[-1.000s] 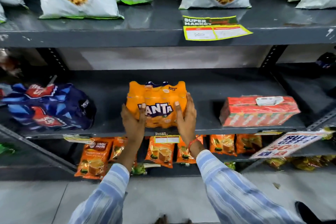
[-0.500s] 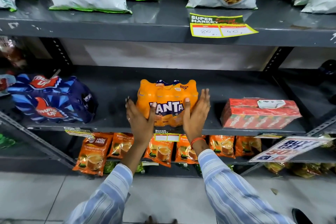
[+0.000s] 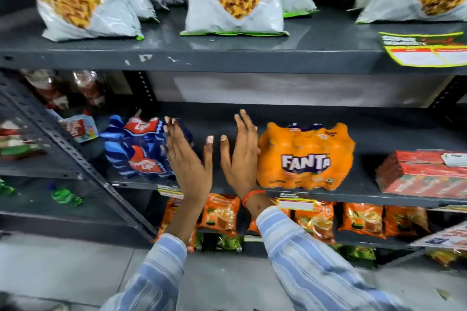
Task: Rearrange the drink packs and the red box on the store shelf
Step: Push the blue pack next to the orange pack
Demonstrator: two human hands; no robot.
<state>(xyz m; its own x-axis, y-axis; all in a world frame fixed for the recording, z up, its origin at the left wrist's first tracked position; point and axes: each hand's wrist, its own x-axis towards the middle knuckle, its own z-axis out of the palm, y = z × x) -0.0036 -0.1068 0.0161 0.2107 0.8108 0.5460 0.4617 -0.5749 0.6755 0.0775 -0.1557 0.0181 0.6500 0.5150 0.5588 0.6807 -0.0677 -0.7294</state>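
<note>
Both my hands are open and flat, holding nothing, left hand [image 3: 187,161] against the blue drink pack [image 3: 137,149], right hand [image 3: 242,156] beside the orange Fanta pack [image 3: 305,156], red box [image 3: 424,174] far right, seemingly lining up the blue one.

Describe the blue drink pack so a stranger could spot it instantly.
Find the grey middle shelf. At its left end, beside the open left hand, sits the blue drink pack. It alone is blue-striped with red logos; the Fanta pack is orange.
</note>
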